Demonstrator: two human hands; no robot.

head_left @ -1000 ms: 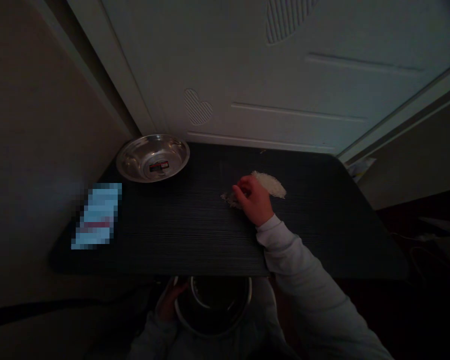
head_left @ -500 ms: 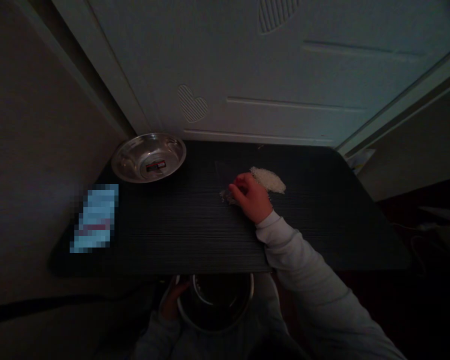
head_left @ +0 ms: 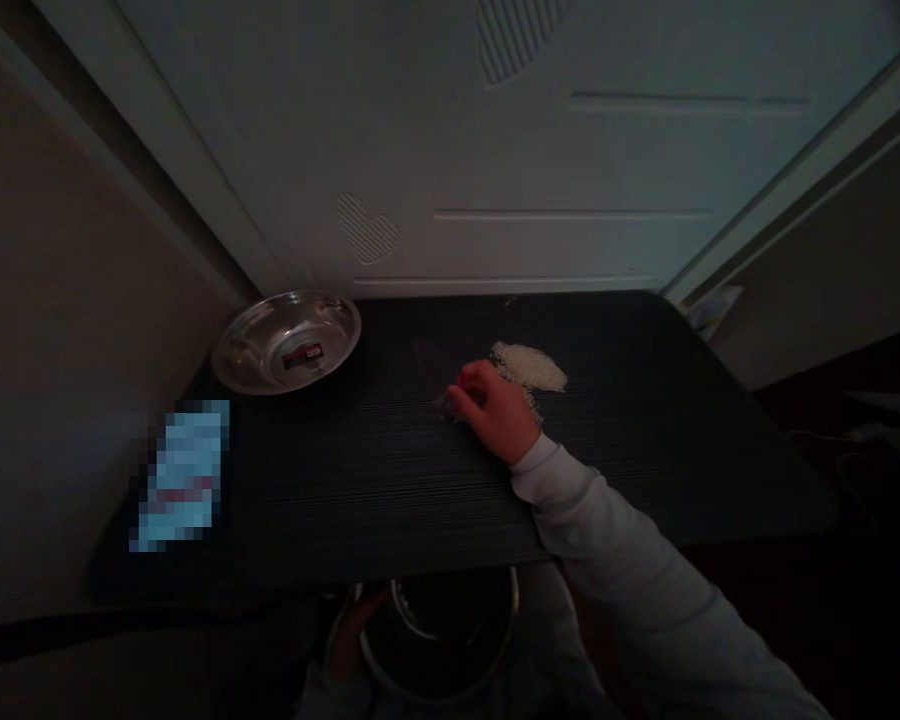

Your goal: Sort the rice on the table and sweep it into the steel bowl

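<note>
My right hand (head_left: 493, 412) is over the dark table, thumb and fingers pinched on a thin see-through plastic piece (head_left: 429, 365) whose outline is faint. Right beside the fingers lies a pile of white rice (head_left: 532, 367); loose grains are scattered near the hand. Below the table's front edge, my left hand (head_left: 356, 625) grips the left side of a round metal bowl (head_left: 441, 690) at my lap. The bowl's inside is dark, so its contents cannot be made out. Most of the left fingers are in shadow.
A shiny steel basin (head_left: 232, 350) with a label inside stands at the table's (head_left: 390, 480) back left. Below it lies a blurred light-blue item (head_left: 180, 475). A white panel with heart patterns (head_left: 367, 228) rises behind the table, and a wall stands at left.
The view has tilted and shifted slightly, so the table sits lower. My right hand stays beside the rice, still pinching, with only a small movement. My left hand keeps hold of the bowl.
</note>
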